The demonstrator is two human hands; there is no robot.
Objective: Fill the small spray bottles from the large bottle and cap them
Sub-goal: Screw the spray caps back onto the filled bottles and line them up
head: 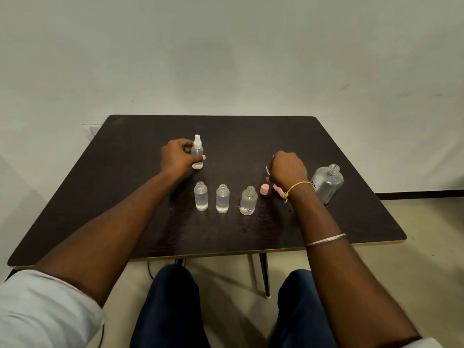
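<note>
Dim, flat indoor light, darker toward the corners. The grey wall (226,59) looks blotchy. The dark table (125,197) swallows shadows, and its edges bow from the wide-angle lens. The right hand (288,168) is slightly blurred.

left hand (178,156) gripping, right hand (288,169) curled

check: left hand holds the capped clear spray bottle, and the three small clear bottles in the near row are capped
No. The head view shows the left hand holding the white-capped clear spray bottle, but the three small clear bottles are uncapped.
</note>
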